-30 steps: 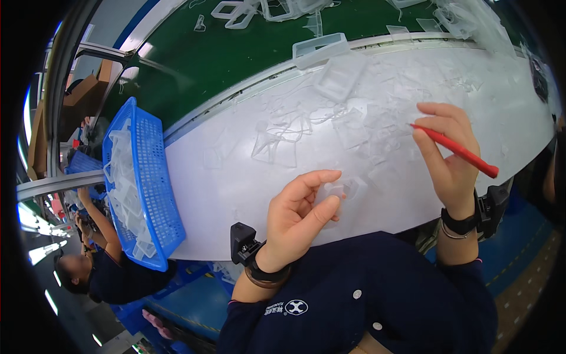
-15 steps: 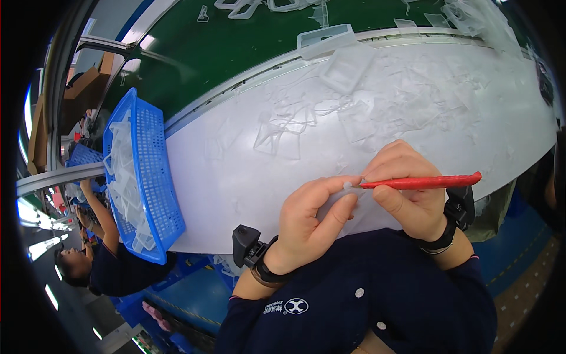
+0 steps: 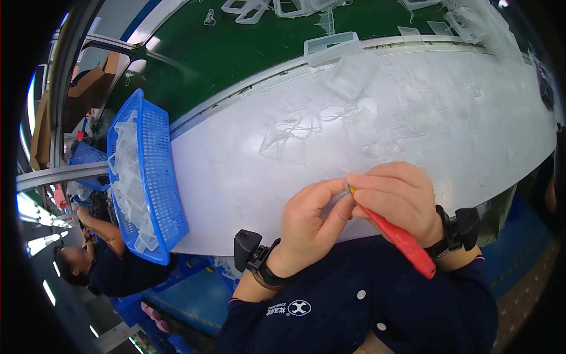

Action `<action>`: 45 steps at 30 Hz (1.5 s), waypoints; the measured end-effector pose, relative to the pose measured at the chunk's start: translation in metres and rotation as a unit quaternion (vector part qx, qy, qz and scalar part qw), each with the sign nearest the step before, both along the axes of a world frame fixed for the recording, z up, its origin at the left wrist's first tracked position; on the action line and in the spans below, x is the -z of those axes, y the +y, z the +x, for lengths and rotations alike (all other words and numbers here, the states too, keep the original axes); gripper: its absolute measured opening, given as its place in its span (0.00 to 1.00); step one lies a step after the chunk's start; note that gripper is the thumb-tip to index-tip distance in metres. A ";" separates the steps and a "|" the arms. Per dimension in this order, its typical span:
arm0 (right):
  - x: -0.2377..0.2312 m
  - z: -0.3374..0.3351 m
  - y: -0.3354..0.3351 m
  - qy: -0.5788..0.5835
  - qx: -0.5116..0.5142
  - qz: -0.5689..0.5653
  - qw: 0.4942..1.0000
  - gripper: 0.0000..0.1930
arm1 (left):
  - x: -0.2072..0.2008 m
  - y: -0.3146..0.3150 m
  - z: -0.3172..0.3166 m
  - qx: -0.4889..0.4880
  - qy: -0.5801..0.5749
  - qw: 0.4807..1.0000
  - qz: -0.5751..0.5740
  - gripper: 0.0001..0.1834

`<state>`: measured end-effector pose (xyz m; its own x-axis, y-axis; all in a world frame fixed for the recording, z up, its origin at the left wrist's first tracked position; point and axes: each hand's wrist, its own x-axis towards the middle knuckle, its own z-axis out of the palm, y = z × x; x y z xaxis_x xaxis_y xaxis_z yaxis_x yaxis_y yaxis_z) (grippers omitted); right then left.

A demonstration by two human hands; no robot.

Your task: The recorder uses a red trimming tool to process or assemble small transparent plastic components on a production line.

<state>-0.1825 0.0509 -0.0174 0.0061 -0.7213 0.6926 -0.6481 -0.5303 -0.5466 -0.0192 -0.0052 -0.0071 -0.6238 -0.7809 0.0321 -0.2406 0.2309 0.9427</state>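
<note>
Above the near edge of the white table (image 3: 218, 194), both hands meet at the fingertips. My left hand (image 3: 308, 223) is closed in a pinch on a small translucent plastic piece (image 3: 346, 187), mostly hidden by the fingers. My right hand (image 3: 402, 197) grips a slim red-handled tool (image 3: 407, 245). Its handle slants down to the right, toward my shirt. A bit of yellow shows at its front end, by the left fingertips; the working tip is hidden.
A blue basket (image 3: 162, 183) of translucent plastic parts stands at the left. Clear scraps (image 3: 289, 133) and a translucent tray (image 3: 352, 76) lie farther back. More frames (image 3: 250, 12) rest on the green surface (image 3: 200, 76). Another person (image 3: 112, 248) works at far left.
The red tool has swung from nearly level to slanting down right. My right hand has turned over it and moved slightly down, its fingertips closing in on the left ones.
</note>
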 end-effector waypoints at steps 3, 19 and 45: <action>0.005 0.000 0.000 0.071 0.019 -0.069 0.995 0.12 | -0.006 0.003 0.001 0.009 -0.021 1.000 -0.015 0.09; 0.011 -0.022 0.008 -0.587 -0.253 0.354 0.683 0.07 | -0.010 -0.017 0.019 -0.020 0.301 0.850 0.432 0.20; -0.016 0.014 0.001 -0.011 -0.133 0.106 0.985 0.09 | 0.004 -0.009 0.036 0.022 0.192 0.973 0.124 0.22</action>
